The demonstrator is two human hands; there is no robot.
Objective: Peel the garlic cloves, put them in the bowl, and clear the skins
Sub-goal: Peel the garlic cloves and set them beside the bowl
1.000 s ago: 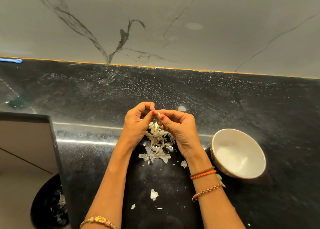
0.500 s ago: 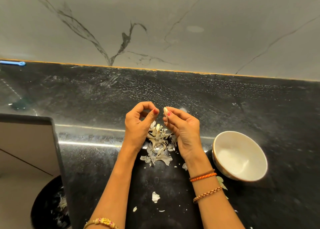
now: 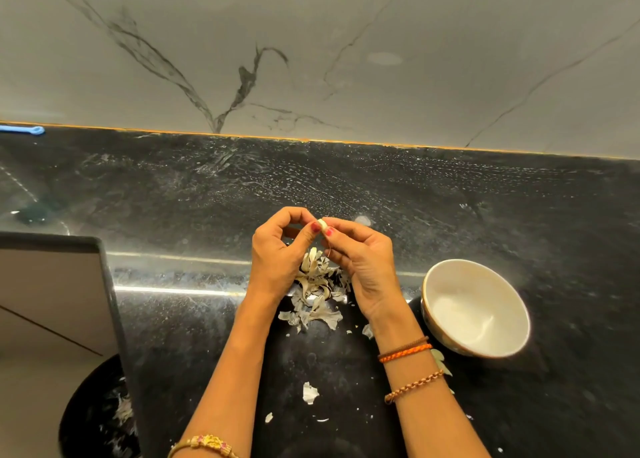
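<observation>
Glossy black stone counter (image 3: 450, 215); glazed ceramic bowl (image 3: 512, 305); papery skins (image 3: 313, 295).

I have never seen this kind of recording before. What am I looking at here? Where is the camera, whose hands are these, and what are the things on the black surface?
There is no machine here. A person wears one wide camera on the head, looking forward and down, so you see their own two bare hands from above.

The left hand and the right hand meet over a black counter and together pinch one small garlic clove between their fingertips.

Below the hands lies a pile of dry garlic skins, with a few loose scraps nearer the person. To the right stands a white bowl; it looks empty, though glare makes this hard to confirm. Behind the counter is a pale marble wall.
</observation>
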